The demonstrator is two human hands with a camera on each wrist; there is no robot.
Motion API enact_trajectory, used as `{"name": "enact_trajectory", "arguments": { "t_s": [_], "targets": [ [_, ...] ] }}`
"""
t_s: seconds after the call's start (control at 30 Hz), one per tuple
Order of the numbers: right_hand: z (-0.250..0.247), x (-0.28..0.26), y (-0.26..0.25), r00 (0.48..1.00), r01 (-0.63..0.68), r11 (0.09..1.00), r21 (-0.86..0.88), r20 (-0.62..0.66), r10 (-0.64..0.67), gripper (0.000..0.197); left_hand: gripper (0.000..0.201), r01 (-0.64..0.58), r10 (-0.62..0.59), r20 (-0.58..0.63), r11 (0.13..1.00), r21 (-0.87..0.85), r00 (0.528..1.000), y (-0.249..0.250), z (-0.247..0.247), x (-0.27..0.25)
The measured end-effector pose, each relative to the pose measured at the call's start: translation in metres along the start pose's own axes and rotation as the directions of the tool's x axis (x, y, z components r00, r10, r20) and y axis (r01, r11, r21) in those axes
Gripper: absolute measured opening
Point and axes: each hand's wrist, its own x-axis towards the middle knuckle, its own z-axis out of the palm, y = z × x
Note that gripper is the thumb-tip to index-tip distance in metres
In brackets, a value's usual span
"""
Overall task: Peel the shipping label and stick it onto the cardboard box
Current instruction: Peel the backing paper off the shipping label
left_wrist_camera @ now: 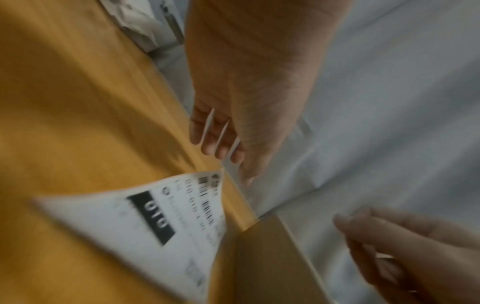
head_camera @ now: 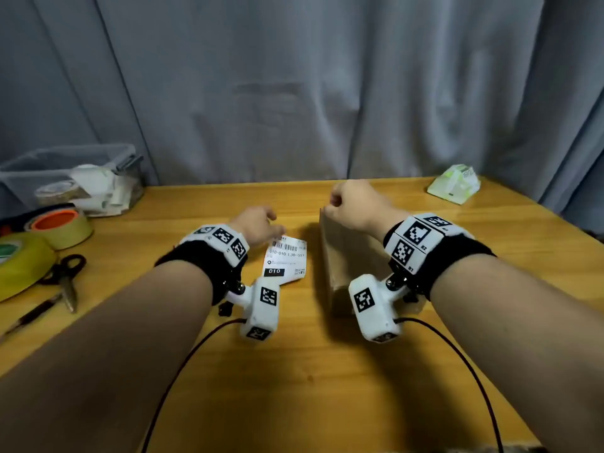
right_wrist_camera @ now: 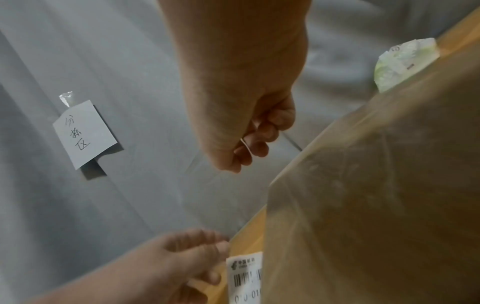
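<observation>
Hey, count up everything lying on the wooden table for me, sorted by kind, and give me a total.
Tape rolls: 2
Scissors: 1
Pen: 1
Shipping label: 1
Cardboard box: 1
Clear storage bin: 1
Tissue pack: 1
Total: 8

A makeshift packing station.
A wooden table [head_camera: 294, 371] against grey curtains [head_camera: 294, 93], with tape rolls [head_camera: 62, 227], scissors [head_camera: 67, 276], a clear storage bin [head_camera: 65, 178] and a handwritten note [right_wrist_camera: 84, 133].
</observation>
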Motion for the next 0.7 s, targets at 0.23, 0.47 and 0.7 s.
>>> {"name": "enact_trajectory", "arguments": {
  "t_s": [0.23,0.47,0.7],
  "targets": [
    [0.013,-0.009,0.007,0.998,-0.067,0.996,0.061,0.012,0.067,0.031,0.018,0.059,-0.066,-0.083,0.994,-0.087,0.994,-0.005,0.016,-0.005],
    [-0.012,-0.008,-0.012,0.985,-0.026,0.857,0.514,-0.132,0.108,0.051,0.01,-0.315,0.086,-0.489,0.857,-0.408,0.868,0.022,-0.044,-0.011],
    [-0.03,-0.006,-0.034,0.959,0.138,0.719,0.681,-0.272,0.073,0.023,0.01,-0.465,0.217,-0.449,0.678,-0.57,0.867,0.047,-0.048,-0.027]
  ]
}}
